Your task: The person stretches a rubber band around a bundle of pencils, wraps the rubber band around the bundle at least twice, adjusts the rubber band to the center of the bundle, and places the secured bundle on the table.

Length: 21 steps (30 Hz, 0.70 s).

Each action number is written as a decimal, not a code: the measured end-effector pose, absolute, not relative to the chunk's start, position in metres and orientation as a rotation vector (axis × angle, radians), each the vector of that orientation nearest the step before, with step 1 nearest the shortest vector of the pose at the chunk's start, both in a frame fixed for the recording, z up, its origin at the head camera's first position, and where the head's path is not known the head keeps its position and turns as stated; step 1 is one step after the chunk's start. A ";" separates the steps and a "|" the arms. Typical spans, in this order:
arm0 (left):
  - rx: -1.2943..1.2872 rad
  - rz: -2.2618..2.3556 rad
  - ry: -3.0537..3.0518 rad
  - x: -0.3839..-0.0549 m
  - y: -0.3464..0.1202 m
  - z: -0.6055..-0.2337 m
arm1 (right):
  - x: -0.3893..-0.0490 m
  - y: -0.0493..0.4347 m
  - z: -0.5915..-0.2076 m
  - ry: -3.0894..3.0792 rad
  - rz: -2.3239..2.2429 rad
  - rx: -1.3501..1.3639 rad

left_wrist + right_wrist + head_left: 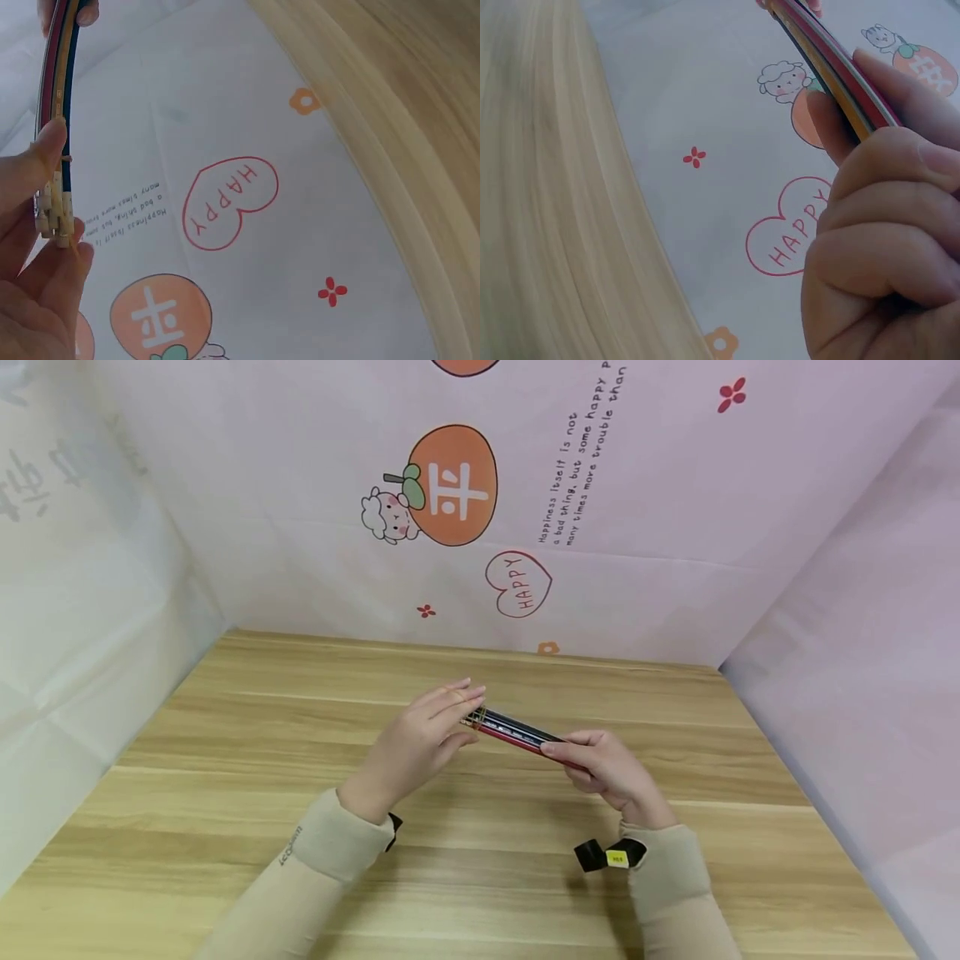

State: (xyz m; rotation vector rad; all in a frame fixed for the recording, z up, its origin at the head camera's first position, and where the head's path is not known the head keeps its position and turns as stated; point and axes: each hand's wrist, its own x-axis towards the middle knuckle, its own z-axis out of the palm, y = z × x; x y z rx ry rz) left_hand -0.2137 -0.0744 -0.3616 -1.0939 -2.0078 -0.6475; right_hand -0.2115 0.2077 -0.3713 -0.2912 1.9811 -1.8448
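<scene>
A bundle of pencils (517,732), dark, red and yellow-orange, is held slanting over the table. My right hand (611,772) grips its lower right end, thumb on top and fingers curled beneath. At the upper left end, by the pencils' light-coloured ends (56,214), is my left hand (420,739). Its thumb presses the bundle's side and its fingertips bend round the ends. A thin yellowish rubber band (477,717) circles the pencils there, a strand of it running onto the left fingers. In the right wrist view the pencils (840,64) emerge from the right fist.
Beneath both hands lies a wood-grain table (480,877). A printed white cloth (637,602) stands along its back edge, with more cloth on the left and right sides. Black straps with a small camera (590,855) are on the wrists.
</scene>
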 end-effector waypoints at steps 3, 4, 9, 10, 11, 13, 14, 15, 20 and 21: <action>-1.118 -0.738 -2.068 -0.213 -0.076 -0.359 | -0.211 0.212 -0.370 1.960 -1.832 -0.316; -1.125 -0.784 -2.087 -0.213 -0.077 -0.360 | -0.211 0.213 -0.369 1.950 -1.824 -0.324; -1.186 -1.092 -2.146 -0.210 -0.077 -0.361 | -0.212 0.218 -0.369 1.931 -1.760 -0.355; -1.194 -1.158 -2.152 -0.210 -0.077 -0.361 | -0.212 0.219 -0.369 1.929 -1.744 -0.361; -1.200 -1.226 -2.157 -0.209 -0.076 -0.361 | -0.212 0.219 -0.369 1.928 -1.730 -0.366; -1.201 -1.347 -2.164 -0.207 -0.074 -0.362 | -0.212 0.219 -0.369 1.919 -1.710 -0.380; -1.198 -1.399 -2.170 -0.206 -0.073 -0.362 | -0.212 0.219 -0.369 1.913 -1.705 -0.391; -1.196 -1.452 -2.176 -0.205 -0.072 -0.362 | -0.212 0.219 -0.369 1.908 -1.702 -0.400; -1.160 -1.842 -2.235 -0.203 -0.068 -0.362 | -0.211 0.217 -0.369 1.874 -1.716 -0.417; -1.131 -1.935 -2.249 -0.203 -0.068 -0.362 | -0.211 0.217 -0.369 1.869 -1.720 -0.416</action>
